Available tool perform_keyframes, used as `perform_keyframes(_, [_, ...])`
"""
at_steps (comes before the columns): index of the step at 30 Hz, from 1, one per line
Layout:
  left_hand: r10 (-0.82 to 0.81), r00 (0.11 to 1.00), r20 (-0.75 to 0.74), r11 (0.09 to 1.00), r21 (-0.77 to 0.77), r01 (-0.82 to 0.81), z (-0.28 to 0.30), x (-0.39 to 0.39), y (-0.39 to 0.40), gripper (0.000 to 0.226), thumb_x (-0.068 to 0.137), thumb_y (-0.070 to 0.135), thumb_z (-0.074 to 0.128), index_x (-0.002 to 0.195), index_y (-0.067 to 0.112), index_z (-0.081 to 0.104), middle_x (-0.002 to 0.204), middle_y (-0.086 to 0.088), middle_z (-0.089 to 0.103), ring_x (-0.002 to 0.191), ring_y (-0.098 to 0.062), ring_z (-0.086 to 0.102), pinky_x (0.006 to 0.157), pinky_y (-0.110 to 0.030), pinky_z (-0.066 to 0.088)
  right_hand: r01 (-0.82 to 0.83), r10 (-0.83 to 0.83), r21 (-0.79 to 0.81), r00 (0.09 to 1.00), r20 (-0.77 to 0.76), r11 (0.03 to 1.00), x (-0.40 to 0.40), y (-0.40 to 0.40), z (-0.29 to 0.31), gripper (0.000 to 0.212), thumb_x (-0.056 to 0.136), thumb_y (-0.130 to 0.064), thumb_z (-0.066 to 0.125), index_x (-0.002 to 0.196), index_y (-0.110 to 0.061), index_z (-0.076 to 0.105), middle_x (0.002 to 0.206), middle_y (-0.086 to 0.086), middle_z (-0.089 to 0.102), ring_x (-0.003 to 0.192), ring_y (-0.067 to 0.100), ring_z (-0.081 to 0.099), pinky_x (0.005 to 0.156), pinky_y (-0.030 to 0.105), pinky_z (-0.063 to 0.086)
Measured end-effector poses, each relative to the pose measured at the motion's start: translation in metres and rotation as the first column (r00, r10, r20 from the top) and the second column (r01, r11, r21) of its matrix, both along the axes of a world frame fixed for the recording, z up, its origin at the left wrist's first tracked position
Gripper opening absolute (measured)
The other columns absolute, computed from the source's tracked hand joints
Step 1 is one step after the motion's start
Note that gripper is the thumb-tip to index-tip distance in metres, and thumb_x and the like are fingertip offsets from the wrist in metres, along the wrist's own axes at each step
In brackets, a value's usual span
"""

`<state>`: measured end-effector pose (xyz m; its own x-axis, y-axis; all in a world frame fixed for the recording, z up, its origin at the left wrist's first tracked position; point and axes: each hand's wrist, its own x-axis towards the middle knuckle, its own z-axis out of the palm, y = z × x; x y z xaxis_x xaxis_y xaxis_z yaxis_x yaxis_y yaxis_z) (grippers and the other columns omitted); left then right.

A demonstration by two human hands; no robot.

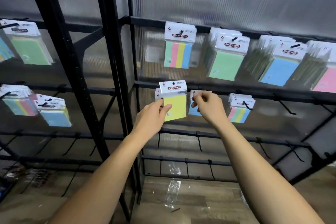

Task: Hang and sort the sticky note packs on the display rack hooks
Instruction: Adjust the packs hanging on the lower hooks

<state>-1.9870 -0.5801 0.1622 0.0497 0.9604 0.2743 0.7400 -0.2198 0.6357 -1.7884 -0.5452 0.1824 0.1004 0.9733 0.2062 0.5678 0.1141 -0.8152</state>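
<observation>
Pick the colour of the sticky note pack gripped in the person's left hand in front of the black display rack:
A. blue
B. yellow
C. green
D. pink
B: the left hand pinches the lower left corner of a plain yellow sticky note pack with a white header card.

I see a yellow pack [175,102] — white "STICKY NOTE" header, upright, slightly tilted — before the rack's [218,92] middle bar; a blue pack [194,110] hangs just right, more packs beside it.
</observation>
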Motion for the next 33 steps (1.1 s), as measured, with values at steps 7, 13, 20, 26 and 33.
perform_keyframes(7, [-0.211,0.977,0.019,0.977,0.009,0.211,-0.002,0.060,0.007,0.035,0.100,0.047,0.044,0.081,0.017,0.048,0.067,0.007,0.049,0.064,-0.017,0.049,0.060,-0.036,0.040,-0.096,0.097,-0.047,0.995,0.007,0.994,0.057,-0.044,-0.024,0.022,0.098,-0.044,0.056,0.098,-0.023,0.063,0.086,-0.009,0.064,0.073,0.000,0.054,0.061,0.009,0.041])
perform_keyframes(13, [-0.297,0.949,-0.109,0.954,0.017,0.301,0.009,0.134,0.015,0.040,0.100,0.052,0.038,0.095,0.017,0.056,0.076,0.006,0.057,0.075,-0.021,0.058,0.067,-0.038,0.049,0.025,-0.026,0.056,1.000,0.016,0.998,0.125,-0.065,-0.020,0.020,0.100,-0.037,0.055,0.082,-0.032,0.059,0.073,-0.015,0.061,0.068,0.002,0.052,0.064,0.020,0.041])
perform_keyframes(20, [-0.363,0.906,-0.217,0.926,0.023,0.377,0.020,0.233,0.021,0.035,0.100,0.055,0.035,0.093,0.027,0.055,0.091,0.014,0.064,0.087,-0.014,0.059,0.071,-0.035,0.048,0.225,-0.219,0.189,0.974,-0.048,0.956,0.222,-0.086,-0.011,0.019,0.102,-0.028,0.054,0.085,-0.024,0.061,0.072,-0.011,0.061,0.067,-0.001,0.050,0.062,0.012,0.037])
perform_keyframes(26, [-0.360,0.894,-0.267,0.923,0.038,0.383,0.023,0.312,0.019,0.035,0.100,0.053,0.037,0.092,0.025,0.056,0.086,0.011,0.063,0.081,-0.015,0.058,0.067,-0.032,0.041,0.353,-0.340,0.215,0.935,-0.097,0.910,0.309,-0.101,-0.002,0.022,0.103,-0.030,0.052,0.082,-0.030,0.059,0.067,-0.020,0.056,0.065,-0.002,0.048,0.062,0.012,0.036])
perform_keyframes(33, [-0.385,0.873,-0.299,0.901,0.083,0.425,0.033,0.396,0.018,0.033,0.100,0.053,0.039,0.091,0.025,0.056,0.083,0.010,0.063,0.080,-0.015,0.059,0.061,-0.031,0.039,0.387,-0.364,0.232,0.921,-0.139,0.892,0.389,-0.105,0.002,0.020,0.103,-0.030,0.051,0.094,-0.020,0.066,0.083,-0.013,0.065,0.076,-0.001,0.054,0.069,0.015,0.040])
